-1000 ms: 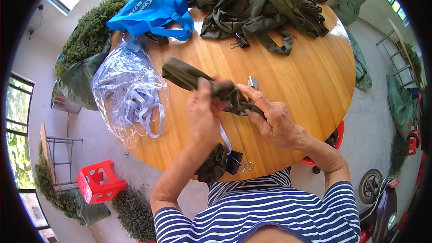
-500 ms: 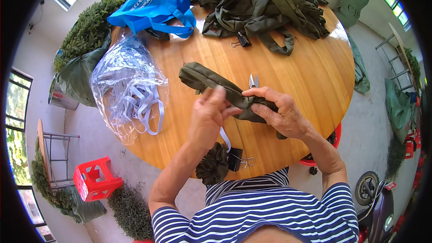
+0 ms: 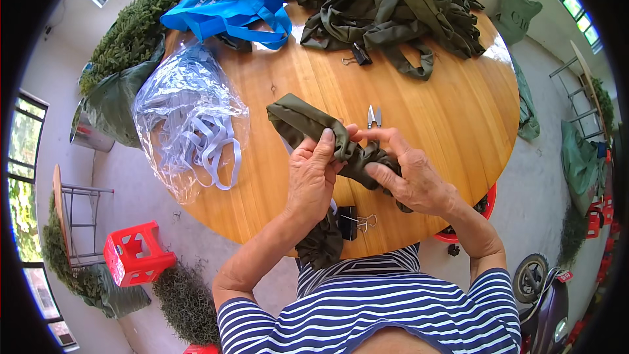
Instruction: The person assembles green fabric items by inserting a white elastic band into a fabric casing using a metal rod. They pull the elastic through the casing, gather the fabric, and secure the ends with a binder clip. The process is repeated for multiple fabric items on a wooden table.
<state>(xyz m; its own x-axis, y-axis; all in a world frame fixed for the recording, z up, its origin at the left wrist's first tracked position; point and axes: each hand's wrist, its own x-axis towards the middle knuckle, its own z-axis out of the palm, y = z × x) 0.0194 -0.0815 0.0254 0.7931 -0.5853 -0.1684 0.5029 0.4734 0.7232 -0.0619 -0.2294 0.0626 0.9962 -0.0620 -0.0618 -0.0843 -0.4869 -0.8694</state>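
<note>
A dark green fabric tube [image 3: 298, 120] is held above the wooden table, slanting from upper left to lower right, with gathered folds between my hands. My left hand [image 3: 310, 180] pinches its middle, thumb on top. My right hand [image 3: 419, 180] grips the bunched lower right end, with its index finger stretched toward the left hand. Just beyond the fabric lie small thread snips [image 3: 374, 116], blades pointing away. Near the table's front edge, a black binder clip [image 3: 348, 223] sits beside a gathered green fabric end [image 3: 320, 244]. A bit of white elastic [image 3: 333, 207] shows below my left hand.
The round table [image 3: 262, 213] carries a clear plastic bag [image 3: 180, 101] of white elastic, a blue bag [image 3: 226, 6], a green fabric heap [image 3: 393, 10] and another binder clip [image 3: 359, 54]. A red stool [image 3: 137, 254] stands left; a scooter [image 3: 547, 301] is at lower right.
My left hand has come closer to my right and now pinches the fabric, which is more bunched between them. The white elastic strand is now mostly hidden behind the left hand.
</note>
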